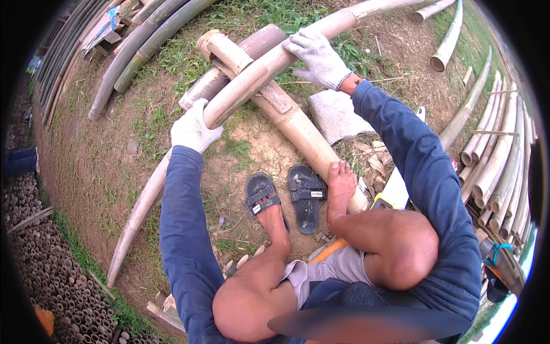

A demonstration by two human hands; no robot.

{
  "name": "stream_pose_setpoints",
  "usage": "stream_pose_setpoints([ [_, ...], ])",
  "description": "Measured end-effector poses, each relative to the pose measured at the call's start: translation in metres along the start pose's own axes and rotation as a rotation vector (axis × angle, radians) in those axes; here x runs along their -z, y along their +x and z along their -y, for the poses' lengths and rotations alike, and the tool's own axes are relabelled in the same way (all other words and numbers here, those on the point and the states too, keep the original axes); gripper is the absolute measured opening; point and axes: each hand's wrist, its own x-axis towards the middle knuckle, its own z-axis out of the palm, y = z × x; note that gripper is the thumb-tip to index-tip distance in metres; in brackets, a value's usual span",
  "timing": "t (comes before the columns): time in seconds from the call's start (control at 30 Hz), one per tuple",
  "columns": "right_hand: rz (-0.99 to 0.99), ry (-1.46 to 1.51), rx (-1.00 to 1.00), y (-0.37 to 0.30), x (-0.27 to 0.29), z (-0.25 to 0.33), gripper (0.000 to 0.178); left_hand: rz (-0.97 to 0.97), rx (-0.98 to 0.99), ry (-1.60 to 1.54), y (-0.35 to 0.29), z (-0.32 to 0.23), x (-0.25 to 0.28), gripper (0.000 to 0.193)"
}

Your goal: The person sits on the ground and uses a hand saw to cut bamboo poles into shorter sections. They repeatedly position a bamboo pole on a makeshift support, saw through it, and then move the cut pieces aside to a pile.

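Observation:
A long bamboo pole (269, 66) slants from its cut end in front of me to the far right. My left hand (196, 127), in a white knit glove, is closed at that cut end. My right hand (318, 56), gloved alike, grips the pole farther up, fingers over its top. Under the pole lies a notched bamboo post (298, 129), whose far end rests on a short thick bamboo piece (200, 89). My bare right foot presses on the post's near end. A thinner bamboo length (137, 221) runs down-left from beside my left hand; whether it is held is unclear.
A handsaw (394, 190) with a yellow-black handle lies by my right knee, near a pale block (338, 117). An empty black sandal (307, 206) sits between my feet. Bamboo poles (498, 155) are stacked right; cut bamboo pieces (69, 281) fill the lower left.

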Motion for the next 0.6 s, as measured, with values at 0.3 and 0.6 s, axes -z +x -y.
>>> stream_pose_setpoints([
  [0.3, -0.015, 0.213, 0.210, 0.003, 0.023, 0.039, 0.071, -0.028, 0.112, 0.008, -0.054, 0.057, 0.004, 0.080],
  [0.6, 0.188, 0.500, -0.388, -0.157, 0.057, 0.080, 0.069, -0.029, 0.127, -0.161, -0.117, 0.139, 0.000, 0.095],
])
